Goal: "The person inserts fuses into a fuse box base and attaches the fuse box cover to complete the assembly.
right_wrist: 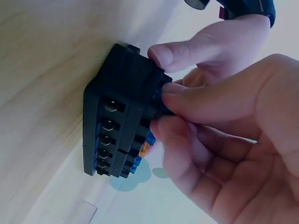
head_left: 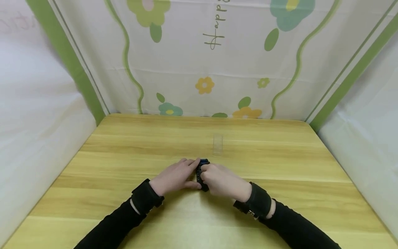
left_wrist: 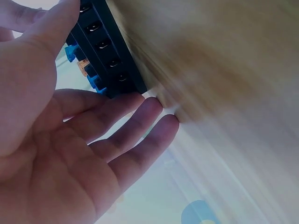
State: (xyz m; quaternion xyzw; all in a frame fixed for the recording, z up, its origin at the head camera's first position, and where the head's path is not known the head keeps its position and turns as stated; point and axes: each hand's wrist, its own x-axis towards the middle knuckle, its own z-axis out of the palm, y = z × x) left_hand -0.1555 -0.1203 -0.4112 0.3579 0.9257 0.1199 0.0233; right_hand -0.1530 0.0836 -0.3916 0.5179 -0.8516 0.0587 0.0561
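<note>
A black fuse block (right_wrist: 126,88) with a row of metal screw terminals along its side stands on the table in front of me. Blue fuses and an orange fuse (right_wrist: 144,149) sit along its top. My left hand (head_left: 175,176) holds the block lengthwise, thumb at the near end and index finger at the far end; its other fingers (left_wrist: 145,154) extend past the block. My right hand (head_left: 224,180) pinches a blue fuse at the near part of the block between thumb and index finger. Those fingertips mostly hide that fuse and its slot.
A clear rectangular plastic cover (head_left: 218,145) lies flat on the wooden table (head_left: 273,159) just beyond the hands. Flower-printed white cloth (head_left: 186,55) hangs behind the table, and plain white cloth stands along both sides.
</note>
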